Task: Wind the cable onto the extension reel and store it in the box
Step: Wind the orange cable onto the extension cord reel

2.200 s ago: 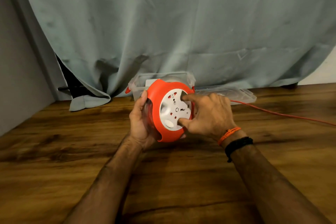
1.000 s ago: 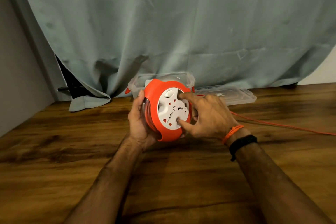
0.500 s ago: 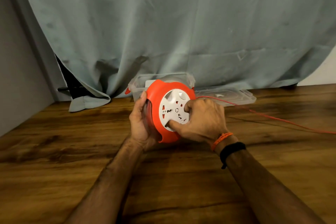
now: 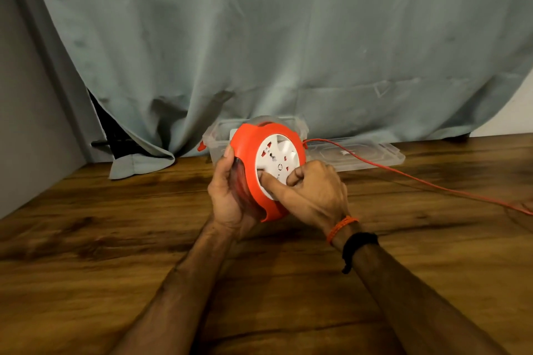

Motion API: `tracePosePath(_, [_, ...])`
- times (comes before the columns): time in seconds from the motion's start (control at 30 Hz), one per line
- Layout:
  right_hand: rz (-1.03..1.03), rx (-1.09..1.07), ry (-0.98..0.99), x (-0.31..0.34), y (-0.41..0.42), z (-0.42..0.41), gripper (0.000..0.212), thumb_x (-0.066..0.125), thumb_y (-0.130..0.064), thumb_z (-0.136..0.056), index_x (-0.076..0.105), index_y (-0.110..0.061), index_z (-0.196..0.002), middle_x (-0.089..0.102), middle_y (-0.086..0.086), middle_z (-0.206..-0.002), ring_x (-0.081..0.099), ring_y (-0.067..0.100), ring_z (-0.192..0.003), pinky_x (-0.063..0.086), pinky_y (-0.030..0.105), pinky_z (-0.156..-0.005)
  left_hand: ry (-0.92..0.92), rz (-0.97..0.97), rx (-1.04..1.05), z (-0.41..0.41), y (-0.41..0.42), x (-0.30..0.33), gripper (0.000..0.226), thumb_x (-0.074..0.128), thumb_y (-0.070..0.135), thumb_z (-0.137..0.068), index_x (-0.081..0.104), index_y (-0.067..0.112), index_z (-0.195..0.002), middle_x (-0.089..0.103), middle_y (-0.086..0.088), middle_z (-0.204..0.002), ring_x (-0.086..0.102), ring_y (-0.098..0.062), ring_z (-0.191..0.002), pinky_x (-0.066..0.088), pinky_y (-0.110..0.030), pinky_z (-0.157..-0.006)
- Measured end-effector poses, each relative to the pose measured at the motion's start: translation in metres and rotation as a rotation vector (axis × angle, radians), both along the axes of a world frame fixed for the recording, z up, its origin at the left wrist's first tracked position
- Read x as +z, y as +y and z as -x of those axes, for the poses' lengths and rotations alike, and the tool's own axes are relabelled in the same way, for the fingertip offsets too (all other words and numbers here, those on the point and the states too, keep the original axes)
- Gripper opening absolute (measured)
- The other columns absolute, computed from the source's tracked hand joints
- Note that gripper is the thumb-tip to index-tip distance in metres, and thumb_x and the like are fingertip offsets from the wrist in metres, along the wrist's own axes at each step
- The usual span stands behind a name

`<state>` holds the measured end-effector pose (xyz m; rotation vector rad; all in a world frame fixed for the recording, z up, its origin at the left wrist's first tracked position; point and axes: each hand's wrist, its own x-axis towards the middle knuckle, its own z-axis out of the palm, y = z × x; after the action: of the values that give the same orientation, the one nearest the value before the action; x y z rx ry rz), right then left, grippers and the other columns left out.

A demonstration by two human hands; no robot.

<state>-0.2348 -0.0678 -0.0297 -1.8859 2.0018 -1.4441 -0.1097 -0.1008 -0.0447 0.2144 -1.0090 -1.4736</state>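
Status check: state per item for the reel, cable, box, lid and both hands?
Orange plastic extension reel: held upright above the table.
Thin orange cable: partly wound, rest trails right.
Clear plastic box: open, behind the reel.
Clear plastic lid: off, flat beside the box.
Left hand: grips the reel's rim.
Right hand: finger pressed on white socket disc.

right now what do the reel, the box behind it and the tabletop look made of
Extension reel: looks like moulded plastic, smooth orange shell and white socket face, slightly glossy.
Storage box: clear plastic; the curtain shows through its walls.
Tabletop: wood or wood-look laminate; brown grain and a plank seam, with a slight sheen. Which one is unclear.
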Motion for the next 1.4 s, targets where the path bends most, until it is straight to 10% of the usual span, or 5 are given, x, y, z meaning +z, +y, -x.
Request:
tracePosePath(0.27, [0.219, 0.153, 0.282, 0.016, 0.007, 0.027, 0.023, 0.070, -0.047, -0.072, 0.066, -0.028, -0.083, 0.048, -0.013, -0.050, 0.058, 0.014, -0.058, 0.052, 0.033, -0.066, 0.015, -0.062, -0.095, -0.010, -0.004, -0.005, 0.068, 0.057, 0.063, -0.078, 0.068, 0.013, -0.124, 0.067, -0.020, -0.126, 0.064, -0.039, -0.114, 0.054, -0.053, -0.091])
tracePosePath(0.5, [0.149, 0.202, 0.597, 0.012, 0.003, 0.032, 0.066, 0.058, -0.044, -0.075, 0.041, -0.031, -0.138, 0.063, 0.001, -0.071, 0.061, 0.027, -0.075, 0.050, 0.038, -0.079, -0.059, -0.081, -0.210, -0.013, -0.002, -0.006, 0.070, 0.053, 0.067, -0.079, 0.067, 0.016, -0.125, 0.065, -0.020, -0.128, 0.062, -0.040, -0.117, 0.052, -0.058, -0.091])
tracePosePath(0.8, [0.251, 0.043, 0.536, 0.000, 0.000, 0.031, 0.064, 0.058, -0.063, -0.064, 0.059, -0.030, -0.119, 0.070, 0.003, -0.079, 0.064, 0.027, -0.080, 0.040, 0.032, -0.071, -0.068, -0.032, -0.112, -0.008, 0.001, -0.001, 0.070, 0.073, 0.063, -0.066, 0.072, 0.017, -0.119, 0.067, -0.019, -0.125, 0.064, -0.038, -0.115, 0.053, -0.054, -0.094])
tracePosePath(1.03, [0.108, -0.085, 0.199, -0.004, 0.001, 0.001, 0.072, 0.048, -0.083, -0.052, 0.048, -0.011, -0.043, 0.050, -0.004, -0.044, 0.050, 0.016, -0.049, 0.032, 0.023, -0.050, -0.038, -0.066, -0.023, -0.005, -0.002, -0.004, 0.050, 0.048, 0.051, -0.090, 0.073, 0.017, -0.116, 0.071, -0.017, -0.118, 0.067, -0.033, -0.111, 0.057, -0.043, -0.086])
tracePosePath(1.4, [0.176, 0.153, 0.290, 0.011, 0.003, 0.024, 0.040, 0.062, -0.070, -0.067, 0.062, -0.030, -0.065, 0.043, -0.017, -0.047, 0.054, 0.008, -0.057, 0.048, 0.028, -0.064, -0.030, -0.039, -0.182, -0.016, -0.006, -0.005, 0.071, 0.062, 0.063, -0.075, 0.069, 0.011, -0.124, 0.065, -0.023, -0.127, 0.061, -0.041, -0.118, 0.052, -0.055, -0.093])
